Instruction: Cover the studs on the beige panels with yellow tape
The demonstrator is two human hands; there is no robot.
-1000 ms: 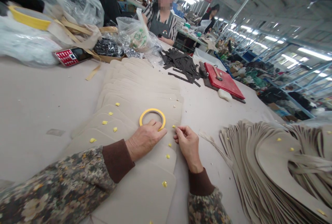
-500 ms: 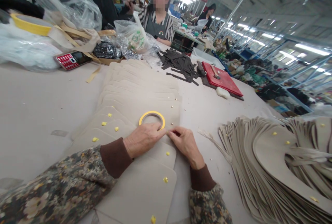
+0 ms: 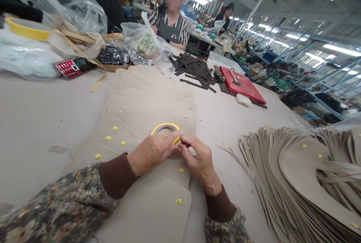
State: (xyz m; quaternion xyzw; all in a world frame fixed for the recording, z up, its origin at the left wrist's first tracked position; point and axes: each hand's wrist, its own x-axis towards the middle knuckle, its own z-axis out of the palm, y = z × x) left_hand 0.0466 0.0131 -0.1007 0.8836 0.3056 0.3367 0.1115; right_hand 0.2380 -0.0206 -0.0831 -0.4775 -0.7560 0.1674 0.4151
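Note:
My left hand is closed on a roll of yellow tape, its ring standing up behind the fingers. At the roll's right edge my right hand pinches with thumb and forefinger, its fingertips meeting those of the left; the tape between them is mostly hidden. Both hands are over a fanned row of overlapping beige panels. Small yellow tape bits stick to several panels, on their left and right sides. Small metal studs show near the right edge of a panel behind the roll.
A thick bundle of beige pieces lies at right. Farther back are dark strips and a red slab with a hammer-like tool. Plastic bags, a wide yellow tape roll and a calculator are at left. A person faces me.
My right hand's fingertips have come up against the roll's edge, and my left fingers have lifted slightly. The view has shifted a little. The person opposite has lowered a raised hand.

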